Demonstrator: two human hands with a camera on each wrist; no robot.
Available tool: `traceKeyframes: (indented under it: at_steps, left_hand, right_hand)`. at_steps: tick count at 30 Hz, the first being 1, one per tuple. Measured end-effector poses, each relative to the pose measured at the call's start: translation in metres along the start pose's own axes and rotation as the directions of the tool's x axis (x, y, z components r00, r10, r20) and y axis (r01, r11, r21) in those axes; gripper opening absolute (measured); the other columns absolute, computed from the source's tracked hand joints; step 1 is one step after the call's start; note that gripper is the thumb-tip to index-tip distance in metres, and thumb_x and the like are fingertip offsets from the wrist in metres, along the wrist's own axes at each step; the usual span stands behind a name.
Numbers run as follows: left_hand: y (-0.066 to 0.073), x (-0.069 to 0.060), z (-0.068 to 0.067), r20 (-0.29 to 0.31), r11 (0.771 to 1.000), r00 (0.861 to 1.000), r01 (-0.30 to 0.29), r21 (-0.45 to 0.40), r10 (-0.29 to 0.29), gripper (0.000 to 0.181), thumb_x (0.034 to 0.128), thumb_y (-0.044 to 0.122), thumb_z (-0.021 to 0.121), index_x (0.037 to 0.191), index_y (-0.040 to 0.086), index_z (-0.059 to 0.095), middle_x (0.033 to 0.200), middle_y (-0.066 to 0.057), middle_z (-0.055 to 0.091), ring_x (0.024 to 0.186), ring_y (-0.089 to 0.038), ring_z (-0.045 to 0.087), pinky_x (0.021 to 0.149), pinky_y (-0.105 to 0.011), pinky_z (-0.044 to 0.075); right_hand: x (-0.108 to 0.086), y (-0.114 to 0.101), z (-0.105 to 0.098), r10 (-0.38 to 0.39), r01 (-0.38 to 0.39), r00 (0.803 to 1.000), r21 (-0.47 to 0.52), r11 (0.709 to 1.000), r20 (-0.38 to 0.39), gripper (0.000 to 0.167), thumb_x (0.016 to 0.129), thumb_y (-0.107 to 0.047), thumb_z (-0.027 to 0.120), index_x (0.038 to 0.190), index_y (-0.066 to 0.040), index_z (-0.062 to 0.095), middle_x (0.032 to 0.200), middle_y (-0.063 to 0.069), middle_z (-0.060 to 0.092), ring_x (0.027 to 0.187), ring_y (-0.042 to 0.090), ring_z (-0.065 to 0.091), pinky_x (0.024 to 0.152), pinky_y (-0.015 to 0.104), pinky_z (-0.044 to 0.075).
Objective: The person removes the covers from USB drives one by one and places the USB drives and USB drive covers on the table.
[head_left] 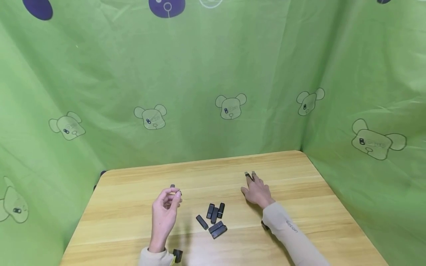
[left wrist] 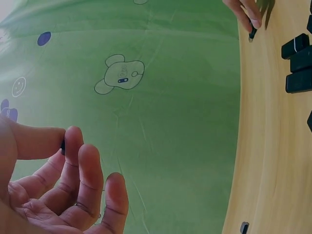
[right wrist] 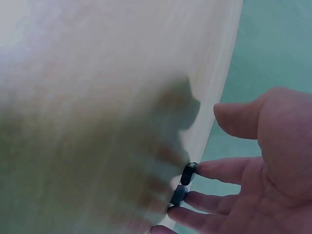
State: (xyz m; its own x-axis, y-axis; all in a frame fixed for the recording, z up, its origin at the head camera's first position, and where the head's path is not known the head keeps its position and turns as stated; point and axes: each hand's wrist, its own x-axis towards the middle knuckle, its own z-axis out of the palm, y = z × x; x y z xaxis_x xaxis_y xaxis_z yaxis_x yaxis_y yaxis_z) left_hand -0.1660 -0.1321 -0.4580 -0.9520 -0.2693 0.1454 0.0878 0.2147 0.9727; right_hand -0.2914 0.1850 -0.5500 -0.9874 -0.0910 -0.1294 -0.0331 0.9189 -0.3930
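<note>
My left hand [head_left: 164, 214] is raised over the table's left half, pinching a small black piece [left wrist: 63, 147] between thumb and index finger; most of it is hidden. Beyond that hand, one dark USB stick [head_left: 172, 186] lies on the table. At the far right, my right hand [head_left: 257, 190] reaches down with fairly straight fingers. Its fingertips touch two black USB sticks [right wrist: 188, 173] lying side by side, their metal plugs pointing to the back edge. The thumb stands apart from them. Between the hands lie several black USB sticks [head_left: 214, 214], some touching.
The wooden table [head_left: 133, 207] has rounded back corners. A green curtain [head_left: 199, 74] with bear-face prints hangs behind it and on both sides. A small black device [head_left: 178, 255] shows at the left wrist.
</note>
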Motion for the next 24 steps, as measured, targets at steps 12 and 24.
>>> traceKeyframes:
  at_steps: [12,24]
  left_hand:
    - [-0.023,0.026,-0.013,-0.015,0.988,1.0,0.003,0.153,-0.001,0.013,0.0976,0.016,0.067,0.109,0.008,0.068,0.09,-0.017,0.077,0.071,-0.008,0.065,0.065,-0.022,0.053]
    - [-0.038,0.072,-0.013,0.047,0.904,0.999,-0.005,0.426,-0.016,0.013,0.0979,0.019,0.066,0.104,0.008,0.066,0.088,-0.008,0.077,0.072,-0.016,0.07,0.072,-0.034,0.052]
  right_hand:
    - [0.002,-0.003,-0.006,0.011,-0.012,1.0,0.036,0.999,0.022,0.071,0.105,-0.035,0.051,0.158,0.004,0.024,0.166,0.032,0.012,0.15,0.055,0.021,0.117,0.072,0.025]
    - [-0.024,-0.026,-0.033,-0.064,0.079,0.988,0.106,0.991,-0.143,0.069,0.102,-0.035,0.057,0.154,0.004,0.033,0.16,0.034,0.028,0.144,0.055,0.033,0.115,0.071,0.031]
